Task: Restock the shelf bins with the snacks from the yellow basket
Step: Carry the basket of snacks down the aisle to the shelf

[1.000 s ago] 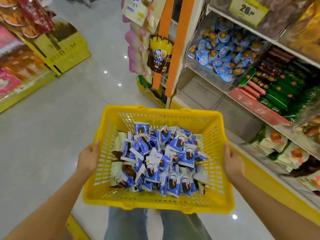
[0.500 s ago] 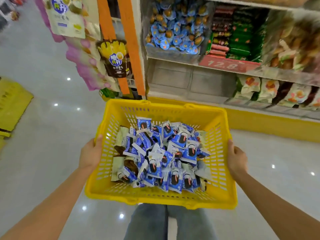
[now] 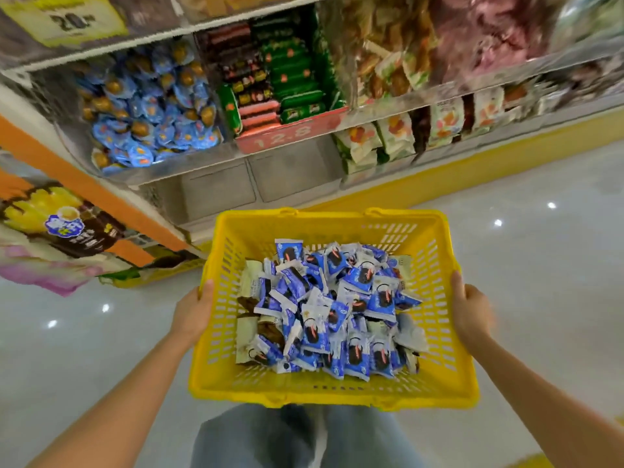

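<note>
Shelf bins (image 3: 175,170) closer now; left hand (image 3: 192,312), right hand (image 3: 471,309) fingers still grip yellow basket (image 3: 331,395).

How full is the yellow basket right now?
Partly full: snack packets cover most of the basket, heaped well below its rim.

We see a bright, evenly lit scene with light coming from overhead: small white glints of ceiling lamps sit on the glossy floor (image 3: 540,282). Shadows are soft and faint. The yellow basket (image 3: 337,395) and its snacks (image 3: 331,312) look fairly sharp. The shelf bins (image 3: 489,74) at the upper right smear into blur, as do the hanging packets (image 3: 50,231) at the left. The wide lens bows the shelf edges, and the price tag (image 3: 67,21) looks soft.
</note>
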`<state>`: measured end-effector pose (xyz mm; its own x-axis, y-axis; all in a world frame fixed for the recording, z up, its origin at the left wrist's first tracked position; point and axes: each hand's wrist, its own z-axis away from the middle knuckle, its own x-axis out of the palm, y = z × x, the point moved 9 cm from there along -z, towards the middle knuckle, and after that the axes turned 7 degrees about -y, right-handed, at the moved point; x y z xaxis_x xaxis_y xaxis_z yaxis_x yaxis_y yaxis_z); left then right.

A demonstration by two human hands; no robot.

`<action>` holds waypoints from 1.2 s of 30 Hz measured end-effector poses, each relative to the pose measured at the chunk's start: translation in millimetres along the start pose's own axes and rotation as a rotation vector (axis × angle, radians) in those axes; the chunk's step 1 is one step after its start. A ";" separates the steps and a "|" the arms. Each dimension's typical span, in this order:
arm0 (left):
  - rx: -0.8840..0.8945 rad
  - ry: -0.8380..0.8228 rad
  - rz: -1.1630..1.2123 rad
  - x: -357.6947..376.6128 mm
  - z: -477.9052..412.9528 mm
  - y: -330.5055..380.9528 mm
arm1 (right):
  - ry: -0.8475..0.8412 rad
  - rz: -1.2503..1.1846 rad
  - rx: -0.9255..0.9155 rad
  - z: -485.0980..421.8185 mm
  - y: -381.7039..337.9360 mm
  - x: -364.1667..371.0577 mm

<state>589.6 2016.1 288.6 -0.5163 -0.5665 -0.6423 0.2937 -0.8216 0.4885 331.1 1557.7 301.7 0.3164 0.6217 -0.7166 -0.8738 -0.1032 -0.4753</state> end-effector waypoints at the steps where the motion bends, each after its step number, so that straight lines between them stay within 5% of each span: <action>1: -0.001 -0.024 -0.022 7.2 -8.9 9.0 | 0.010 0.004 0.015 -4.7 3.2 -5.3; 12: 0.144 -0.328 -0.130 61.6 -85.4 97.4 | 0.159 -0.037 0.196 -3.7 43.0 -28.3; 22: 0.273 -0.510 -0.201 126.8 -165.7 128.5 | 0.375 -0.116 0.438 5.7 95.0 23.3; 36: 0.220 -0.490 0.018 280.8 -264.1 100.4 | 0.486 -0.148 0.444 -99.5 176.3 91.4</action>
<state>686.6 1757.7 1.3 -0.8434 -0.4406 -0.3074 0.1573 -0.7496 0.6429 242.7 1519.1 101.6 0.4836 0.1738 -0.8579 -0.8446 0.3498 -0.4053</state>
